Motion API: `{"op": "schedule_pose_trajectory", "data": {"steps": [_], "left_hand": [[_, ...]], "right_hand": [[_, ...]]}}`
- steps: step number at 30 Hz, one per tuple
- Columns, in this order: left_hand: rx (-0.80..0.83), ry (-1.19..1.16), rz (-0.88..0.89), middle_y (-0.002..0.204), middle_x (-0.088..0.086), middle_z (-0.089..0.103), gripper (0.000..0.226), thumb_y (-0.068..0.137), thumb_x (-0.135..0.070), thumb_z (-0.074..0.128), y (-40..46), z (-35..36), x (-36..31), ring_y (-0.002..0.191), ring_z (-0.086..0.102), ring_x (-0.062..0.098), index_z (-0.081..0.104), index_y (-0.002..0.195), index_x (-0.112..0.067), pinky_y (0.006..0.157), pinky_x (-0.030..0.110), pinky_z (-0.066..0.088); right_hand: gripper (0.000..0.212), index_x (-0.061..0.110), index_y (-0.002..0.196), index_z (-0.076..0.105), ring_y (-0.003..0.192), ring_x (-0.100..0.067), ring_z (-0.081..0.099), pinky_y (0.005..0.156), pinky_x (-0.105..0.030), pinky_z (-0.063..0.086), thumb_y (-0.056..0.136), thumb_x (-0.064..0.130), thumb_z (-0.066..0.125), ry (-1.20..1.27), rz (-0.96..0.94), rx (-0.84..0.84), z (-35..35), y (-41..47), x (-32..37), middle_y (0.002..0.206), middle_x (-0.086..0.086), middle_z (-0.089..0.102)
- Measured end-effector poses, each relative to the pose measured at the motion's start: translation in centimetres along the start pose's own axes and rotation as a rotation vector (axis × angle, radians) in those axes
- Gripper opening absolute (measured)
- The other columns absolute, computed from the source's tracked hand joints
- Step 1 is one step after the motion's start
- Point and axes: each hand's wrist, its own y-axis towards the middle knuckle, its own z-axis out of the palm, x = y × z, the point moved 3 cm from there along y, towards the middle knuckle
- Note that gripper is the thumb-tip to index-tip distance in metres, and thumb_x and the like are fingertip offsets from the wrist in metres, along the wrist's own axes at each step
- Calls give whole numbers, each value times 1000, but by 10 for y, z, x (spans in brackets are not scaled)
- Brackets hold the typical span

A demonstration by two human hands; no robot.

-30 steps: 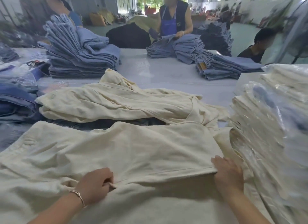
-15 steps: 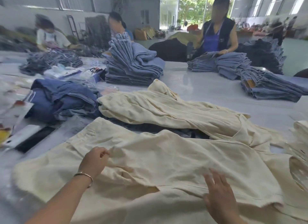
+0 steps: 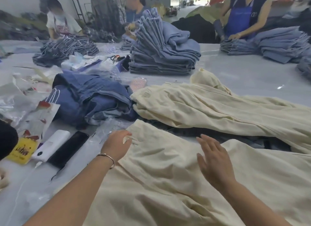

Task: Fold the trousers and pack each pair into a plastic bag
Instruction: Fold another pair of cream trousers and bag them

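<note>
The cream trousers [image 3: 168, 172] lie spread out, not folded or bagged. The left hand [image 3: 117, 143] pinches their edge; the right hand [image 3: 213, 161] hovers flat above them.

Bare table strip [image 3: 244, 77] beyond cream trousers [image 3: 210, 104]; phone [image 3: 68, 149], bags [image 3: 20, 98] leftward.

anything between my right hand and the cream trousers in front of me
Nothing visible. The right hand, fingers straight, hovers right over the cream trousers; the left hand already grips their edge.
</note>
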Motion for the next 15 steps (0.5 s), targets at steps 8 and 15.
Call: {"op": "schedule_pose_trajectory", "data": {"steps": [8, 15], "left_hand": [[183, 61, 267, 134, -5, 56, 35, 92, -31, 56, 112, 36, -19, 128, 44, 18, 62, 126, -23, 108, 35, 35], [483, 546, 467, 116, -9, 53, 39, 78, -39, 57, 141, 72, -38, 121, 45, 17, 56, 117, -37, 113, 45, 18]], "right_hand": [[49, 19, 145, 40, 138, -19, 33, 112, -35, 25, 99, 38, 36, -211, 289, 184, 26, 36, -73, 147, 0, 43], [66, 33, 146, 28, 145, -14, 14, 117, -40, 7, 89, 67, 33, -417, 329, 525, 46, 35, -95, 154, 4, 26]]}}
